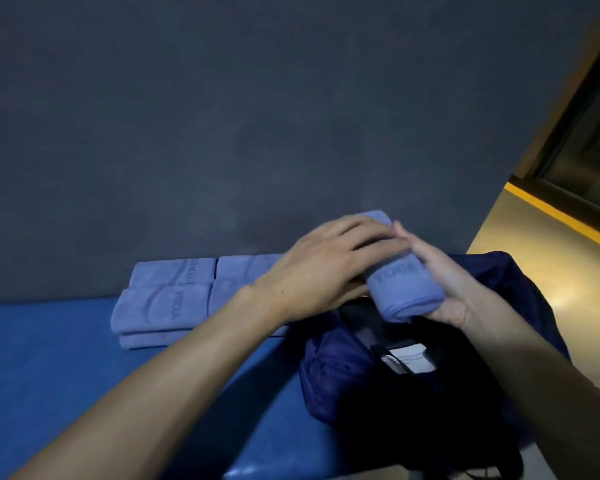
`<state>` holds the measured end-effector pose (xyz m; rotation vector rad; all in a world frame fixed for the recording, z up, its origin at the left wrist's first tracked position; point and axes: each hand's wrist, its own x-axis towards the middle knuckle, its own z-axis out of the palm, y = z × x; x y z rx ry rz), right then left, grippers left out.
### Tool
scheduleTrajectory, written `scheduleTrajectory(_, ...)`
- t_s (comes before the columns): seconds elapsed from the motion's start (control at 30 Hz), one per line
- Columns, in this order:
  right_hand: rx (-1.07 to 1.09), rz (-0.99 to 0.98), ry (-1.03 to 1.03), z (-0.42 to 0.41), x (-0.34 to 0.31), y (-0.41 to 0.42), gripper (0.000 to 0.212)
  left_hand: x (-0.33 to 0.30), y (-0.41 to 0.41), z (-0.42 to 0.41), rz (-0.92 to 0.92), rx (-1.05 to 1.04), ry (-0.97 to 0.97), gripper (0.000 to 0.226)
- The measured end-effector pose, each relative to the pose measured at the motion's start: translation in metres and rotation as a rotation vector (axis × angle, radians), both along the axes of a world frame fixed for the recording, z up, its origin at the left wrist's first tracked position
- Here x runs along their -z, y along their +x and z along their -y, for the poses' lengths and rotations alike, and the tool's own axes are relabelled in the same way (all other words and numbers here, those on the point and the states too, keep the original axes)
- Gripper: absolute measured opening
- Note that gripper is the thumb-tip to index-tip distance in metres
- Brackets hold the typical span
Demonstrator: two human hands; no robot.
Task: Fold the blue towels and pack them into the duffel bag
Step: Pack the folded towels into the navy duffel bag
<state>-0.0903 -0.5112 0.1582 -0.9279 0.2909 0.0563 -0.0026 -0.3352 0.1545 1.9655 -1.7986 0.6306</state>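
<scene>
Five blue towels (400, 285), one duffel bag (413, 386), two hands (326, 271)

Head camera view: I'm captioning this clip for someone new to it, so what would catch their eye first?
First, the two hands meeting at centre: the right hand cradles a rolled blue towel from below while the left hand lies over it. Directly beneath gapes the dark navy duffel bag, on the blue surface. To the left, folded blue towels sit stacked against the grey wall.
</scene>
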Motion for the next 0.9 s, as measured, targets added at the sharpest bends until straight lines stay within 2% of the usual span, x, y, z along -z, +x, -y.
scheduleTrajectory(0.1,0.025,-0.169,-0.259,0.031,0.016,-0.012,0.036,0.021,-0.001,0.003,-0.198,-0.127,0.07,0.027)
scheduleTrajectory(0.17,-0.022,-0.323,-0.432,0.046,0.032,-0.012,0.036,0.033,0.0,0.007,-0.274,-0.199,0.347,0.027)
scheduleTrajectory(0.23,-0.117,-0.472,-0.654,0.051,0.048,-0.005,0.034,0.044,-0.003,0.01,-0.2,-0.328,0.67,0.039)
scheduleTrajectory(0.3,-0.24,-0.588,-0.832,0.049,0.061,0.003,0.037,0.054,-0.009,0.012,-0.081,-0.433,0.789,0.052)
scheduleTrajectory(0.4,-0.312,-0.602,-0.956,0.047,0.075,0.021,0.034,0.064,-0.018,0.014,-0.034,-0.472,0.79,0.06)
scheduleTrajectory(0.53,-0.271,-0.621,-0.93,0.055,0.087,0.044,0.036,0.06,-0.018,0.012,-0.227,-0.393,0.784,0.05)
scheduleTrajectory(0.63,-0.148,-0.547,-0.846,0.058,0.098,0.054,0.034,0.058,-0.015,0.008,-0.373,-0.317,0.781,0.036)
scheduleTrajectory(0.7,-0.021,-0.469,-0.81,0.05,0.112,0.056,0.031,0.058,-0.014,0.005,-0.422,-0.278,0.775,0.036)
scheduleTrajectory(0.8,0.076,-0.389,-0.871,0.035,0.139,0.056,0.029,0.062,-0.01,0.001,-0.477,-0.173,0.739,0.031)
scheduleTrajectory(0.9,0.121,-0.41,-0.88,0.038,0.147,0.06,0.029,0.062,-0.01,-0.006,-0.551,-0.066,0.67,0.027)
